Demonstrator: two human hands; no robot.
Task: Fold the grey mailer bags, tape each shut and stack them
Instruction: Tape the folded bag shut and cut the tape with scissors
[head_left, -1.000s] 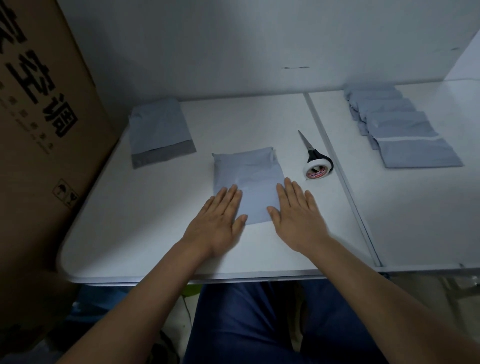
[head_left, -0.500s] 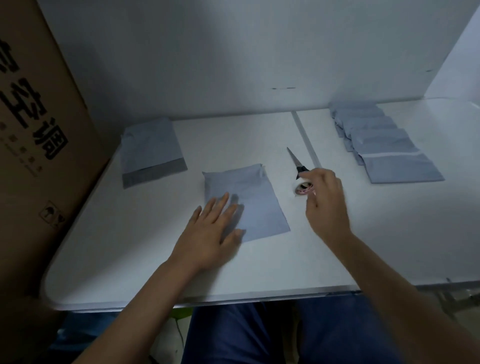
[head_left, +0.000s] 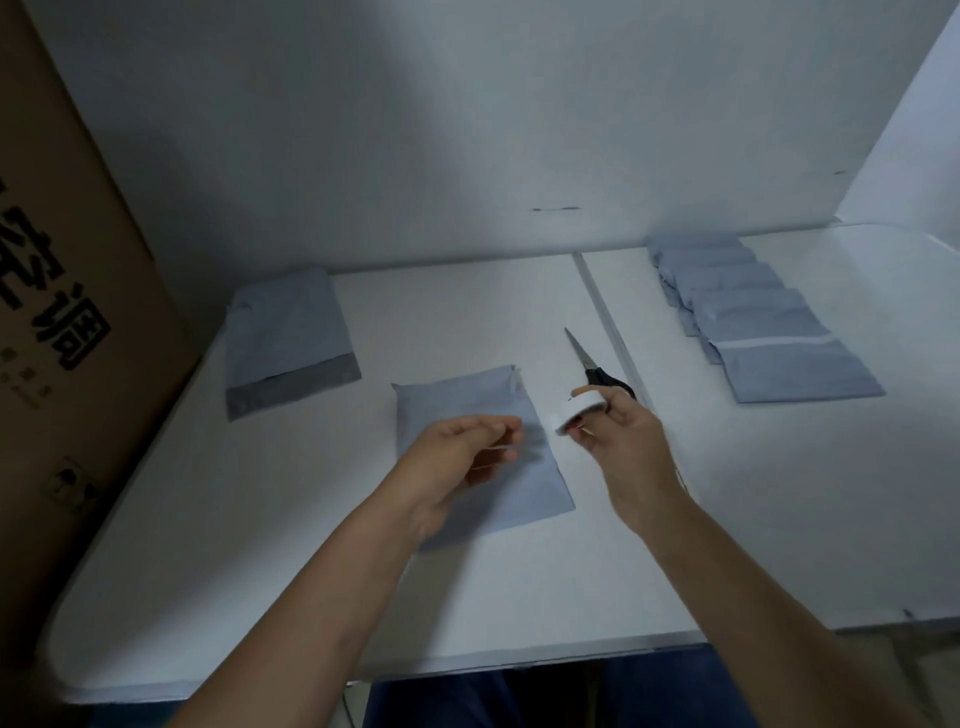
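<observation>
Two hands (head_left: 545, 447) above folded mailer (head_left: 524, 483), right gripping tape (head_left: 579, 410)

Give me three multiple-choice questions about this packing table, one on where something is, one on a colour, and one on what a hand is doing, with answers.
1. Where do the scissors lie?
A. on the cardboard box
B. on the table, just beyond the right hand
C. on the taped bags

2. What colour are the scissor handles?
A. black
B. red
C. yellow

3. What does the right hand hold?
A. nothing
B. a mailer bag
C. the tape roll

Answers: 1 B, the blades rest on the white table beside the folded bag. 2 A, the handles look black. 3 C, the fingers curl round the white roll above the table.
</observation>
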